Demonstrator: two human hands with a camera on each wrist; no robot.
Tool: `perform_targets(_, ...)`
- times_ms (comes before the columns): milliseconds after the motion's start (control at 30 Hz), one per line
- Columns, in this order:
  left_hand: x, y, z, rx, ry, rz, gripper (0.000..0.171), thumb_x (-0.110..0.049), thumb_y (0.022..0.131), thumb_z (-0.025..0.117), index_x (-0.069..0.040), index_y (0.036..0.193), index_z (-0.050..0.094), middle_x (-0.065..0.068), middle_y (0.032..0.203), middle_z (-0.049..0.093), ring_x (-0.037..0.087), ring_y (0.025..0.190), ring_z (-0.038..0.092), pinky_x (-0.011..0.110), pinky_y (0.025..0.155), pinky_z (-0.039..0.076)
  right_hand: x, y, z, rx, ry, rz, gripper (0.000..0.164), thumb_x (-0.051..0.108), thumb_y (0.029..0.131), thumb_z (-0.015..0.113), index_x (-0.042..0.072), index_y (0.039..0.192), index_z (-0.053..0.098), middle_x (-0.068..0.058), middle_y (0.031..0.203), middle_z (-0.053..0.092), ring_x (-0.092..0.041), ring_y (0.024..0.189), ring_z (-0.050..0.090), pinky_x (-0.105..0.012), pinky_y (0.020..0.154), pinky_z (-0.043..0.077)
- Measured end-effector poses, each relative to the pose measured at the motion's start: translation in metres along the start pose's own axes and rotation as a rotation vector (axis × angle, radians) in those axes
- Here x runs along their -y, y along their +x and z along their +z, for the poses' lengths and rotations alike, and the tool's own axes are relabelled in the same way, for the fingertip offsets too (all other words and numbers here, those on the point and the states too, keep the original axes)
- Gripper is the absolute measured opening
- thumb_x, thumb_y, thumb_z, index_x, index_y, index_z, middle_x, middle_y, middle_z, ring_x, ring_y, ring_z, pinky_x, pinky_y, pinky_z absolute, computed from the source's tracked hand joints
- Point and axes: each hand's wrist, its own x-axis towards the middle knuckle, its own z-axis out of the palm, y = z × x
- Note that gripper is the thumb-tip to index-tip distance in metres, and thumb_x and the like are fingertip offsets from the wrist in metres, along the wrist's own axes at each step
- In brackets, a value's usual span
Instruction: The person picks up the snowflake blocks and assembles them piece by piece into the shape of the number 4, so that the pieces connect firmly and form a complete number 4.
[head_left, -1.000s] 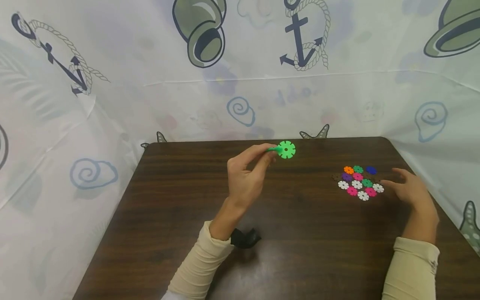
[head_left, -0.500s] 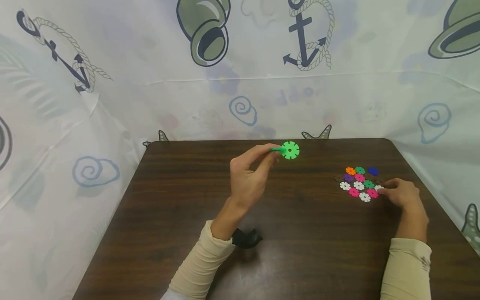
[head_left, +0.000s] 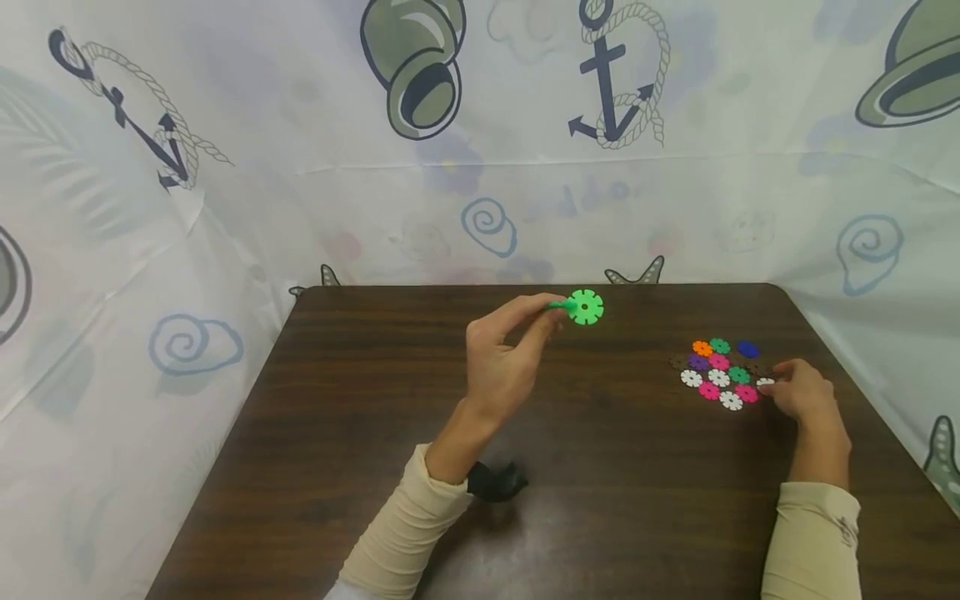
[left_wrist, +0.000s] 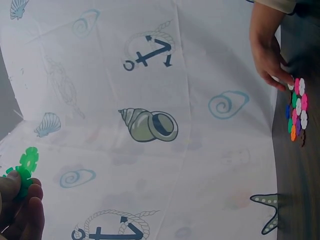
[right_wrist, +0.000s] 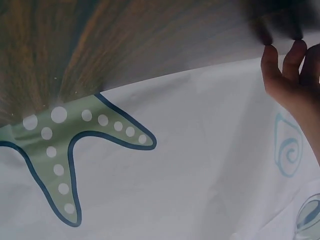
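In the head view my left hand (head_left: 501, 367) is raised over the table and pinches a few joined green notched building discs between thumb and fingertips. One bright green disc (head_left: 586, 307) faces the camera, flat side on. The left wrist view shows a darker green disc (left_wrist: 24, 181) slotted against it, partly behind the thumb. At the right, my right hand (head_left: 804, 390) has its thumb and fingers at a white disc (head_left: 765, 382) on the edge of the loose group, partly covering it. The right wrist view shows those fingertips (right_wrist: 270, 50) down at the tabletop.
Loose discs lie flat beside the right hand: orange (head_left: 702, 348), blue (head_left: 747, 349), purple (head_left: 698, 362), pink (head_left: 708, 390), white, green and brown. The dark wooden table (head_left: 337, 417) ends against a printed cloth (head_left: 375, 217). A black strap (head_left: 497, 482) sits at the left wrist.
My right hand has come in leftward to the disc group and now has its fingers at the rightmost white disc. The left hand keeps its hold on the green discs, nearly still.
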Motion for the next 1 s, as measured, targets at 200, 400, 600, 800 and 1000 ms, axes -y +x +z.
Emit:
perform_targets(200,0.002,-0.002,0.0,0.003,0.0,-0.009,0.01,0.006,0.093,0.07,0.008,0.102,0.074,0.022,0.086,0.074,0.028,0.07,0.069,0.031,0.066,0.059,0.003,-0.009,-0.007,0.053,0.07,0.068,0.05,0.025,0.104,0.055,-0.015,0.134,0.048,-0.043,0.136,0.044,-0.061,0.12,0.045,-0.074,0.098,0.041)
perform_targets(400,0.001,-0.003,0.0,0.007,0.003,-0.015,0.01,0.006,0.093,0.07,0.007,0.102,0.074,0.019,0.086,0.074,0.029,0.07,0.069,0.031,0.066,0.059,0.017,-0.02,-0.016,-0.012,0.116,0.048,0.061,0.041,0.107,0.047,-0.013,0.137,0.045,-0.042,0.14,0.042,-0.06,0.122,0.043,-0.074,0.096,0.041)
perform_targets(600,0.002,-0.003,0.0,0.002,0.004,-0.006,0.01,0.006,0.093,0.071,0.007,0.102,0.074,0.02,0.085,0.074,0.029,0.069,0.069,0.031,0.066,0.059,0.047,-0.032,-0.029,-0.178,0.14,-0.091,0.062,0.046,0.106,0.05,-0.01,0.133,0.054,-0.033,0.118,0.062,-0.035,0.092,0.06,-0.047,0.072,0.049)
perform_targets(800,0.002,-0.003,-0.001,0.003,0.007,-0.002,0.01,0.005,0.093,0.07,0.007,0.102,0.074,0.019,0.085,0.074,0.029,0.069,0.069,0.031,0.065,0.059,0.078,-0.049,-0.044,-0.32,0.186,-0.163,0.056,0.045,0.103,0.055,-0.005,0.126,0.06,0.01,0.084,0.064,-0.001,0.073,0.049,-0.026,0.065,0.041)
perform_targets(1000,0.002,-0.002,-0.001,0.003,0.009,0.002,0.01,0.005,0.093,0.07,0.007,0.102,0.074,0.018,0.085,0.075,0.032,0.068,0.069,0.031,0.065,0.058,0.1,-0.064,-0.049,-0.412,0.323,-0.123,0.037,0.044,0.099,0.059,0.009,0.111,0.061,0.025,0.058,0.046,-0.003,0.055,0.044,-0.026,0.049,0.038)
